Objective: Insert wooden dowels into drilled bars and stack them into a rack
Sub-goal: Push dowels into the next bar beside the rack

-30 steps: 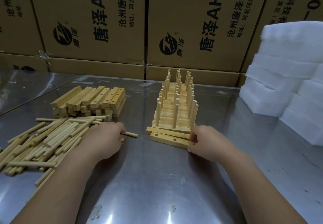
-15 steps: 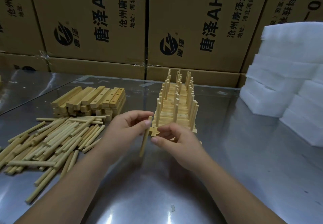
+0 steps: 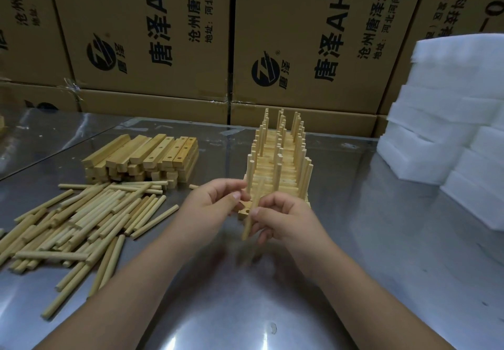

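Observation:
My left hand (image 3: 212,205) and my right hand (image 3: 286,220) meet just in front of the rack (image 3: 278,169), a stack of bars with several upright dowels. Between them is a short drilled bar (image 3: 243,211) with a hole showing; my left fingers curl at its left end. A dowel (image 3: 246,229) stands nearly upright across the bar, pinched by my right thumb and fingers. Whether it sits in a hole is hidden. Loose dowels (image 3: 81,221) lie at the left, with a pile of drilled bars (image 3: 152,153) behind them.
The work lies on a shiny metal table (image 3: 381,254). White foam blocks (image 3: 450,131) are stacked at the right. Printed cardboard cartons (image 3: 300,36) form a wall along the table's back edge.
My left hand left the dowel pile with one dowel and my right hand lifted a bar from beside the rack. Both came together at the centre, and the dowel shifted rightward to my right fingers.

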